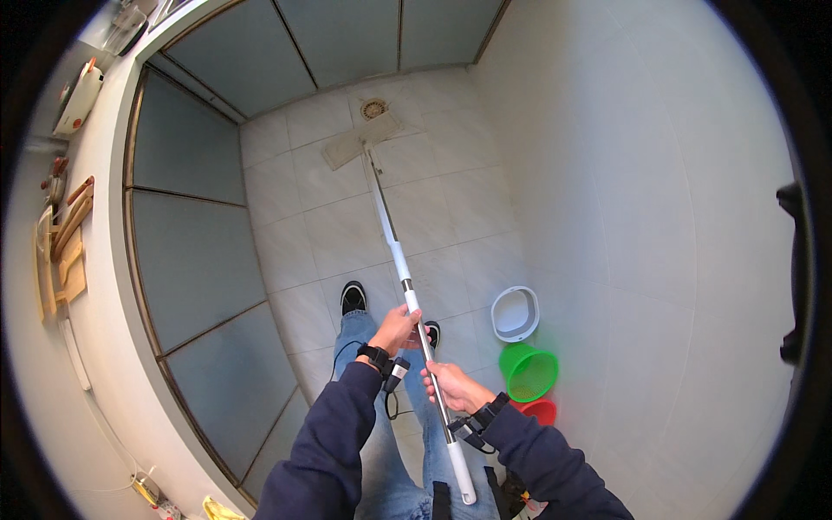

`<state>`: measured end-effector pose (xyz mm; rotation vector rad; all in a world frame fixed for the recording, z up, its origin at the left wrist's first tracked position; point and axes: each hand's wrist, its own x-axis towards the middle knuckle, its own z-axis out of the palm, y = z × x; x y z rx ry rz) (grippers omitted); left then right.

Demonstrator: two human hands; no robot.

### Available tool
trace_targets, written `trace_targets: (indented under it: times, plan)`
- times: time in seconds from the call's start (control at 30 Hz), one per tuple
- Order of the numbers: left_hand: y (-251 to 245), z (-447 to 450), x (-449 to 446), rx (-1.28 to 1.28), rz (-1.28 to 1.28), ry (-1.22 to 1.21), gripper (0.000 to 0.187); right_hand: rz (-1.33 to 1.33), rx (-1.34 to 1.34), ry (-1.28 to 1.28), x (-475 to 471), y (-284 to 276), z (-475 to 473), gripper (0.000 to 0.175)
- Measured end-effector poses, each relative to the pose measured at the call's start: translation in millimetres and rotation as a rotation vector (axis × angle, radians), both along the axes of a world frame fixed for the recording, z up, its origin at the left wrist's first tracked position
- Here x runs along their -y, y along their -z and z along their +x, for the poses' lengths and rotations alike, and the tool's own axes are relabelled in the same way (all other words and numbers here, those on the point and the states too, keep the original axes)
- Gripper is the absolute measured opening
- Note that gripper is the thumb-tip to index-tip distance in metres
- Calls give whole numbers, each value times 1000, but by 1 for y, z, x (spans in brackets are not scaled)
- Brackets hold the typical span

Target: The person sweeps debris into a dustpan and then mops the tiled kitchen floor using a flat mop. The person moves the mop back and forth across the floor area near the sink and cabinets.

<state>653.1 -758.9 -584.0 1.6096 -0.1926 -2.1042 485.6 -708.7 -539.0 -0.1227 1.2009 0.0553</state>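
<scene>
A flat mop with a long white and metal handle (pixel 398 257) reaches from my waist out to the tiled floor. Its flat rectangular head (pixel 362 140) lies on the tiles, the right end close to a round floor drain (pixel 374 109). My left hand (pixel 397 330) is closed around the white sleeve midway along the handle. Lower down, my right hand (pixel 452 386) grips the metal part, nearer the white end grip (pixel 461 474). Both wrists wear black straps with small devices.
Grey cabinet doors (pixel 188 260) line the left and far sides. A pale wall (pixel 637 247) rises at right. Along it stand a grey-white basin (pixel 515 314), a green basket (pixel 528 374) and a red container (pixel 539 411). Wooden boards (pixel 75 273) and a white appliance (pixel 79 97) are on the counter.
</scene>
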Motion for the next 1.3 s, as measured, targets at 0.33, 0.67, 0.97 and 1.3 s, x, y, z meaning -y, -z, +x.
trace_targets:
  times: [0.33, 0.67, 0.97, 1.3]
  plan:
    - [5, 7, -17, -23, -22, 52, 21, -60, -38, -19, 7, 22, 20, 40]
    - [4, 38, 15, -13, -11, -1, 31, -32, -56, -11, 46, 15, 52, 36]
    - [-30, 95, 81, -75, 48, -36, 29, 31, -77, -7, 122, -24, 115, 33]
    - [-42, 133, 112, -87, 55, 10, 31, -47, -110, -14, 161, -29, 161, 29]
